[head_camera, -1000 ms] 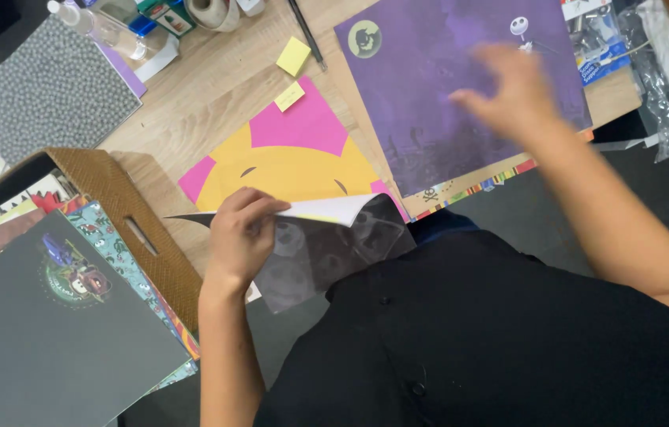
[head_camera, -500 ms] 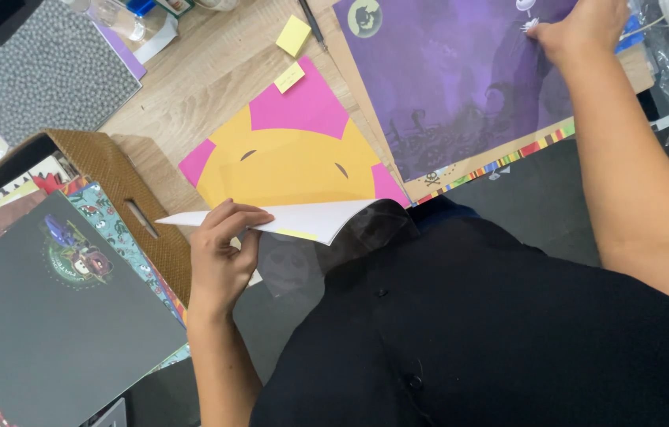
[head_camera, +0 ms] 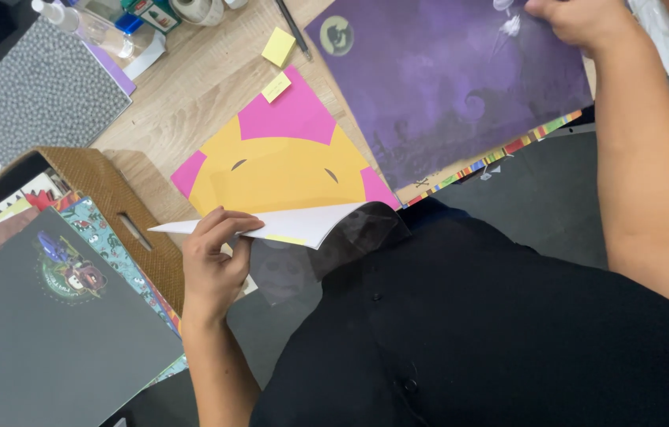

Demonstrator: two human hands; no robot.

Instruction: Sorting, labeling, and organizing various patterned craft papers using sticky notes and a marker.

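The left hand (head_camera: 216, 265) pinches a white paper sheet (head_camera: 287, 224) at the table's near edge — its long axis running left-right (tip pointing left). The right hand (head_camera: 579, 20) rests on the purple sheet (head_camera: 445, 87) — grip unclear.

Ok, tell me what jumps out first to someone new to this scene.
The yellow and pink sheet at the table's middle, its near edge lifted by the left hand. Next, the big purple sheet upper right, with the right hand at its top edge. Lower left, a brown box of patterned papers.
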